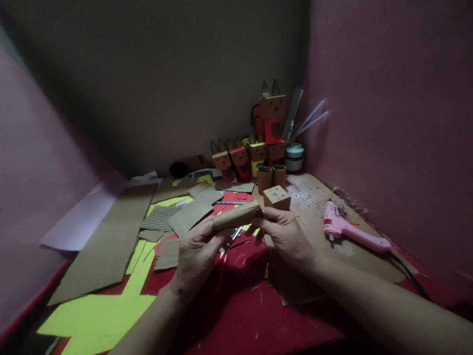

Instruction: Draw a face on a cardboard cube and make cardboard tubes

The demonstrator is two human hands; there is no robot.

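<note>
Between my two hands, above the red tabletop, is a narrow rolled piece of cardboard (236, 217). My left hand (197, 251) grips its left end, thumb underneath. The fingers of my right hand (284, 234) pinch its right end, where the corrugated edge shows dark. Below the cardboard lie scissors (222, 255) with red handles, partly hidden by my left hand. Just beyond my right hand sits a small cardboard box (277, 197) with pale dots on top. Two brown cardboard tubes (264, 179) stand behind that box.
Cardboard pieces (111, 241) and yellow paper (99, 315) cover the left side. A pink glue gun (351, 231) lies at right, its cord trailing toward the front. Several cardboard animal figures (240, 160) stand at the back beside a light-blue jar (294, 157). Walls enclose the table.
</note>
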